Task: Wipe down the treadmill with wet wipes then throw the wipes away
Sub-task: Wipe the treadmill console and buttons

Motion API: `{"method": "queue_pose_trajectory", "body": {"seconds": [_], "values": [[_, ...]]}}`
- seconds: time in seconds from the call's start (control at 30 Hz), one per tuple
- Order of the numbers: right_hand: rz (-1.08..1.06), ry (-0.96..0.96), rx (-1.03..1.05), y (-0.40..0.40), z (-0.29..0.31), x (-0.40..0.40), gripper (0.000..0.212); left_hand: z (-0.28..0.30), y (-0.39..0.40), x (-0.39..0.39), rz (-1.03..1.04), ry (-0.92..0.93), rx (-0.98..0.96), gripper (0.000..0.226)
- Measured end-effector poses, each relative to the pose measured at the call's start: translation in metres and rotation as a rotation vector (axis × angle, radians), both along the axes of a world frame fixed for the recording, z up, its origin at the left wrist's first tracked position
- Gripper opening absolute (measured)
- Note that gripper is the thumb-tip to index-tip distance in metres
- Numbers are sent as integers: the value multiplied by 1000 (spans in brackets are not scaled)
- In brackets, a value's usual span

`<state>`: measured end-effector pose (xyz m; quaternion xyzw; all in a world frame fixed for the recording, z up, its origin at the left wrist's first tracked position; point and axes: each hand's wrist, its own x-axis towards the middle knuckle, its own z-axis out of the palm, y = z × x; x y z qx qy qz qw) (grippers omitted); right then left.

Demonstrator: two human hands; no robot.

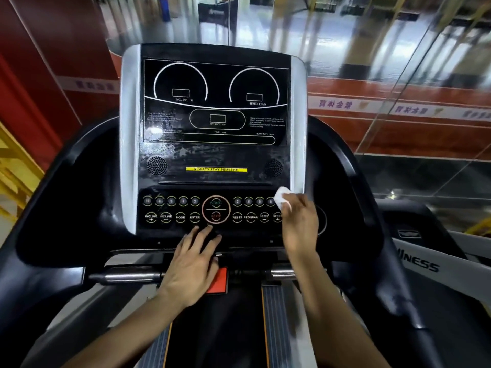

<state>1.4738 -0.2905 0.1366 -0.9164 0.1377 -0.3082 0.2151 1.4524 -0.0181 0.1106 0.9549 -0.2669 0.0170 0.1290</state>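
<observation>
Blurred glass wall behind treadmill console (212,144); right hand (299,224) pinching wipe (282,197), hiding speed buttons; left hand (192,266) spread flat.

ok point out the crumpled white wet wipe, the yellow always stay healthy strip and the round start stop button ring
crumpled white wet wipe (282,197), head view, on its bunched middle above the fingers
yellow always stay healthy strip (216,169), head view, on its lettering
round start stop button ring (216,209), head view, on the centre bar
</observation>
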Motion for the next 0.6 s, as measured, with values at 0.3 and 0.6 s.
{"method": "queue_pose_trajectory", "body": {"seconds": [0.3, 0.6], "values": [[318, 47, -207, 66, -37, -40, 37, 6, -26, -2, 129, 6, -7, 56], [88, -42, -252, -18, -33, -52, 43, 5, -63, -9, 26, -27, -15, 58]]}}
